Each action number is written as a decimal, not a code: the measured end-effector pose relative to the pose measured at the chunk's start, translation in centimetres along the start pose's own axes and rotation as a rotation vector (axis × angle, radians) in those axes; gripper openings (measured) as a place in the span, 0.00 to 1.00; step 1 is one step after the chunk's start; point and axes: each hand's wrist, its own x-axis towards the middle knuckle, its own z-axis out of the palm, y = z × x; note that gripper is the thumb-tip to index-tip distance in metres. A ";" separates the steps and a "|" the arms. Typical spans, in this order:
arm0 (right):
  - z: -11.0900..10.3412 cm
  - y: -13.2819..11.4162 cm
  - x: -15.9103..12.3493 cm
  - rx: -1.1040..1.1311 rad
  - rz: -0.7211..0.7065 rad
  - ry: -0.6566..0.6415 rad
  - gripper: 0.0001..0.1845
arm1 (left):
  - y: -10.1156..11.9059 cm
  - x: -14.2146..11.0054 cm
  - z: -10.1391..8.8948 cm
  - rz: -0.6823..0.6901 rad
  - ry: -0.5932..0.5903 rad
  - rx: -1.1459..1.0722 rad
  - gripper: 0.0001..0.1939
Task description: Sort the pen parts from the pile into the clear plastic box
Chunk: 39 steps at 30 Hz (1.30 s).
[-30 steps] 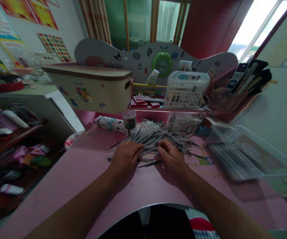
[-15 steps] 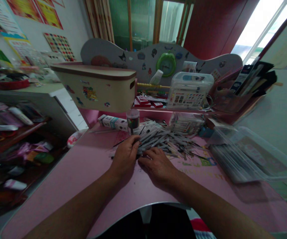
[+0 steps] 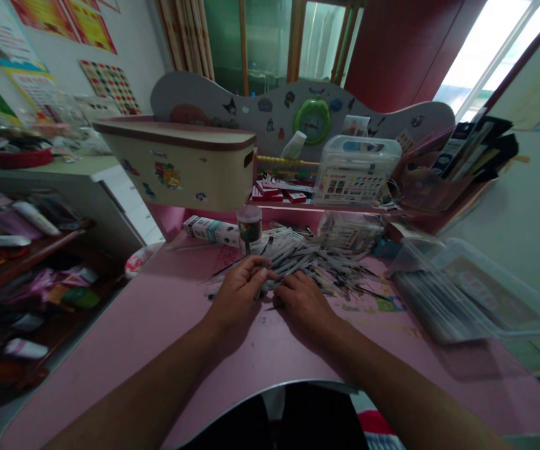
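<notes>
A heap of thin grey and black pens lies spread across the middle of the pink desk. My left hand rests at the heap's near left edge, fingers curled over a few pens. My right hand lies just beside it, fingers bent onto the pens at the near edge. The two hands almost touch. What sits under the fingers is hidden.
A clear plastic bin with pens stands at the right. A small round jar and a long carton sit behind the heap. A wooden box and a clear case stand on the shelf behind.
My right hand slid left from the heap's middle toward my left hand, then drew slightly back. My left hand's fingers curled tighter over the pens. The view shifted a little.
</notes>
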 end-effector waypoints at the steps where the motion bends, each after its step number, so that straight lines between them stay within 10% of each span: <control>1: -0.1 0.0 0.0 0.007 0.000 -0.001 0.01 | 0.1 -0.1 0.2 -0.026 -0.004 -0.053 0.13; 14: -1.1 0.2 -0.3 0.085 0.089 0.090 0.07 | -0.8 1.9 -1.2 -0.059 0.048 -0.228 0.15; 24: -1.6 0.1 -0.5 1.060 0.450 0.177 0.10 | -0.6 1.5 -1.0 -0.131 0.072 -0.338 0.10; 39: -1.8 0.8 -0.3 0.978 0.403 0.212 0.04 | -0.7 1.7 -1.0 -0.117 0.108 -0.286 0.14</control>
